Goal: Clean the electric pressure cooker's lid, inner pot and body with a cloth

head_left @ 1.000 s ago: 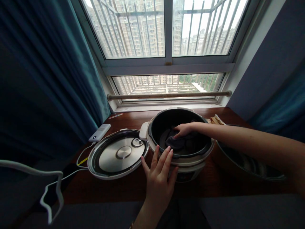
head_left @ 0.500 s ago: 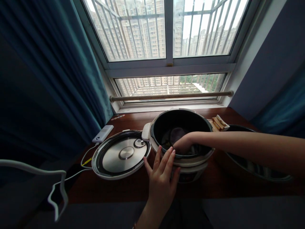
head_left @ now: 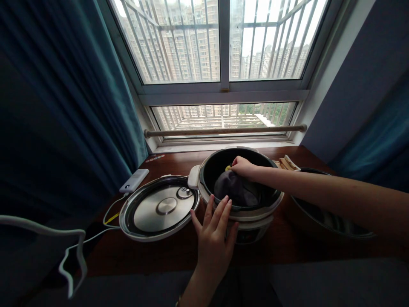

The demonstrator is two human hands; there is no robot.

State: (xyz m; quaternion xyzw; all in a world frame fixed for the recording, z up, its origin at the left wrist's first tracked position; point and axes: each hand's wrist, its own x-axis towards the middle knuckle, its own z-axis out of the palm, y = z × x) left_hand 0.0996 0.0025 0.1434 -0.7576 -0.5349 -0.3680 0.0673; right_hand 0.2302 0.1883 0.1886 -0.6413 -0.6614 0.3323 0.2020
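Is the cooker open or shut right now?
Open. The cooker has no lid on; its lid lies beside it, and the right hand reaches inside with a dark cloth.

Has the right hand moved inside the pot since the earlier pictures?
Yes. The right hand, holding a dark cloth, has gone from the near rim of the pot to the far wall, toward the window.

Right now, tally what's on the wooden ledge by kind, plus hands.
Cooker body: 1
Cooker lid, lying flat, inner side up: 1
Dark cloth in the cooker: 1
Metal pot at the right: 1
White power bank: 1
Hands: 2, left hand on the cooker's front, right hand gripping the cloth
Total: 7
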